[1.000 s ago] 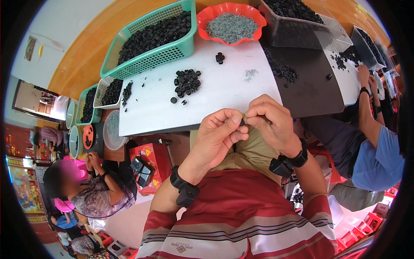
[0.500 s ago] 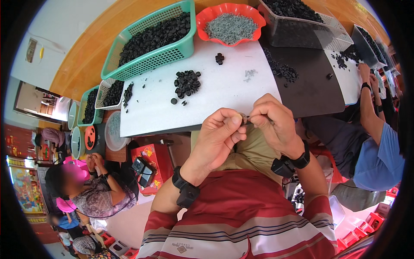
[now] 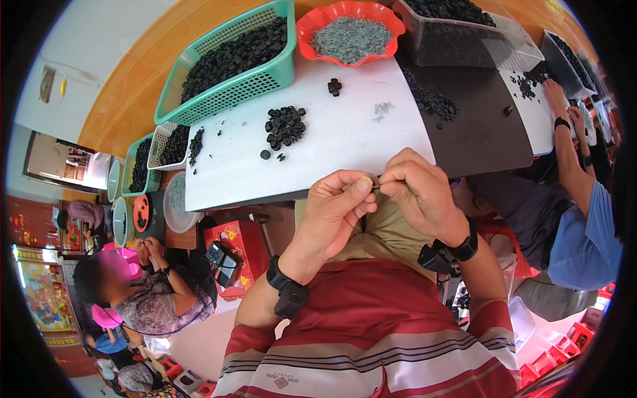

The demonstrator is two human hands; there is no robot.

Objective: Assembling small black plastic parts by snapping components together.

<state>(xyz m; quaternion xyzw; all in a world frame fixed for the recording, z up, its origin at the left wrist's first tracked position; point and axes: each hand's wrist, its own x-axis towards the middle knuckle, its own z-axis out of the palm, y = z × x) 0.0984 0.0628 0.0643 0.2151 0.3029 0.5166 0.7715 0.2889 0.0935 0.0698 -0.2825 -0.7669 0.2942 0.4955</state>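
My left hand (image 3: 337,211) and my right hand (image 3: 419,192) meet just off the front edge of the white work surface (image 3: 345,132), above my lap. Thumb and forefinger of each are pinched around one small dark part (image 3: 375,181), mostly hidden by the fingertips. Beyond them on the white surface lies a pile of small black round plastic parts (image 3: 285,126), with a single black disc (image 3: 265,154) beside it. Farther back sits a small black cluster of parts (image 3: 334,87). A few thin metal pins (image 3: 383,110) are scattered to its right.
At the back stand a green basket (image 3: 225,99) of black parts, a red scalloped bowl (image 3: 400,33) of metal pins and a clear bin (image 3: 451,46). A dark board (image 3: 484,132) lies to the right. Co-workers sit on both sides; one person's arm (image 3: 570,146) reaches the table.
Both hands keep their pinch on the small part, and the right fingers have shifted slightly. The whole view has moved a little.
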